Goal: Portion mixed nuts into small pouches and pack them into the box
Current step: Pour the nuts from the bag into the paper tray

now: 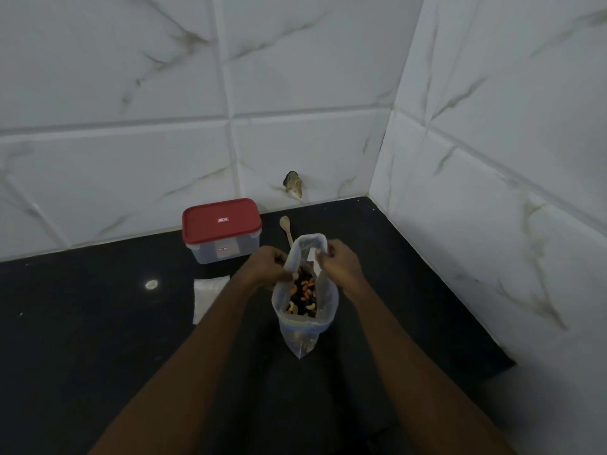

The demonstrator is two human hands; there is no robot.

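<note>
Both hands' fingers pinch the nut bag (303,300) mouth apart, left hand (267,266) and right hand (338,262) on opposite sides, with the wooden spoon (286,229) lying just behind, handle toward them.

Black counter (98,339): broad bare stretch at the left and along the near edge, open to a hand; a narrower bare strip lies at the right between the clear nut bag (305,310) and the right tiled wall (492,159). Obstacles behind the bag: red-lidded box (221,229) standing near the back wall (131,110), wooden spoon (286,228) lying just right of it, and flat empty pouches (207,295) in front of the box, partly under the left forearm. Both hands, left hand (267,267) and right hand (340,264), grip the bag's open rim and crowd the centre; a small gap separates box and spoon.
</note>
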